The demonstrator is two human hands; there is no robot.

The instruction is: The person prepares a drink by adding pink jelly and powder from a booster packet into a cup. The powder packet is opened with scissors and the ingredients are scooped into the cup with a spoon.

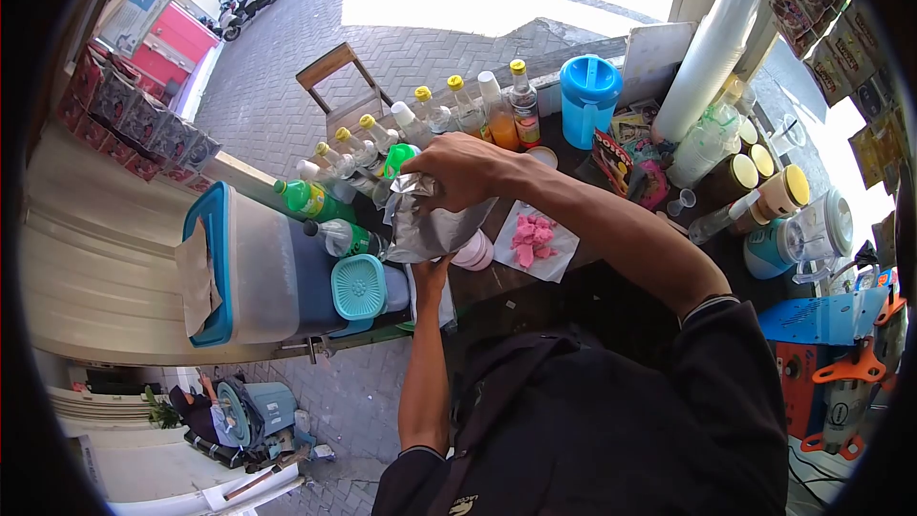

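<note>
Silver foil pouch [432, 231] is between my two hands: right hand [461, 170] closed on its crumpled upper end, left hand [432, 275] at its lower edge. Left fingers hidden behind the foil, so can't tell if they grip or just prop it. Pouch contents not visible. Pink-and-white round cup [475, 251] partly covered by the pouch; bright green plastic piece [399, 161] (lid, maybe) half blocked by my right hand. Crumbly pink clumps [533, 239] on a white paper sheet [552, 268], just right of the pouch. Left: ribbed turquoise plastic lid [359, 288], green-labelled clear bottle [342, 238] near the foil. Yellow-capped clear glass bottles [470, 115] line the far edge. My right forearm crosses over the dark counter [497, 298], blocking part of it.
</note>
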